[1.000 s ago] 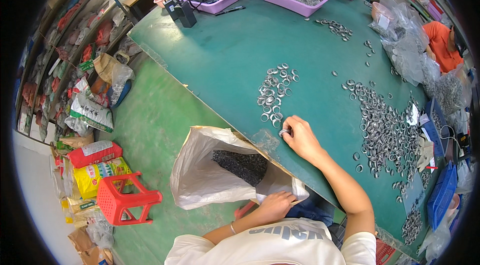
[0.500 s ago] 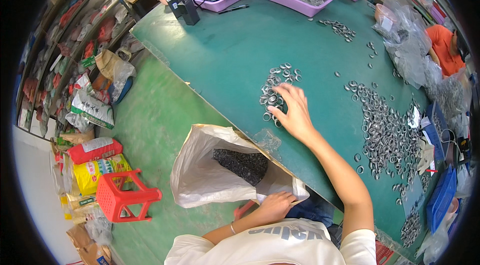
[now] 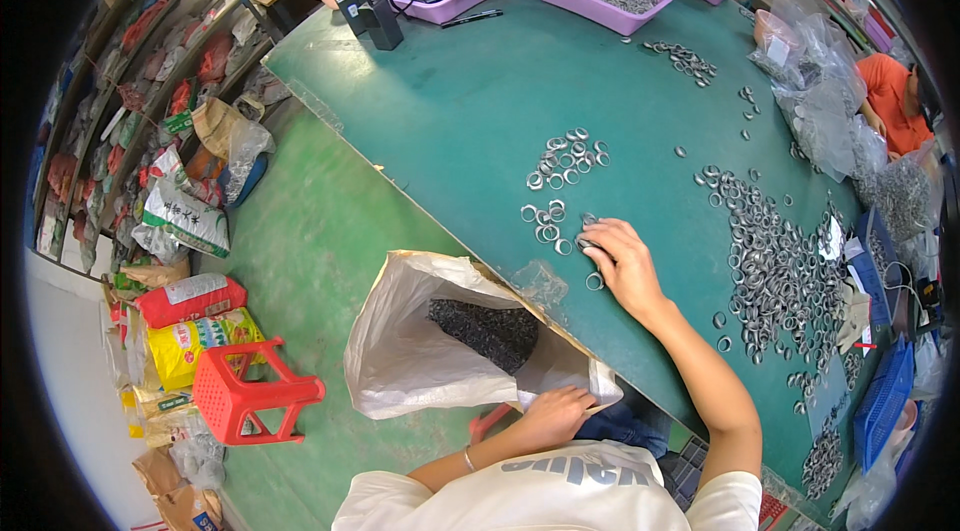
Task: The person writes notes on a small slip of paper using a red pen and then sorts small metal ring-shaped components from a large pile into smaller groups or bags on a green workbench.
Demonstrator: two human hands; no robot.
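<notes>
On the green tabletop (image 3: 450,111), the right hand (image 3: 624,263) has drawn back from the small cluster of metal rings (image 3: 571,175) toward the near edge, fingers closed on a few at their tips; the cluster now lies split by a gap, part of it separated out. The left hand (image 3: 557,414) still grips the open white-lined sack (image 3: 395,366) by its rim.

Bare worktop (image 3: 460,96) stretches beyond the small ring cluster (image 3: 571,175); rightward, a ring pile (image 3: 785,271) (broad, loose) blocks passage.
</notes>
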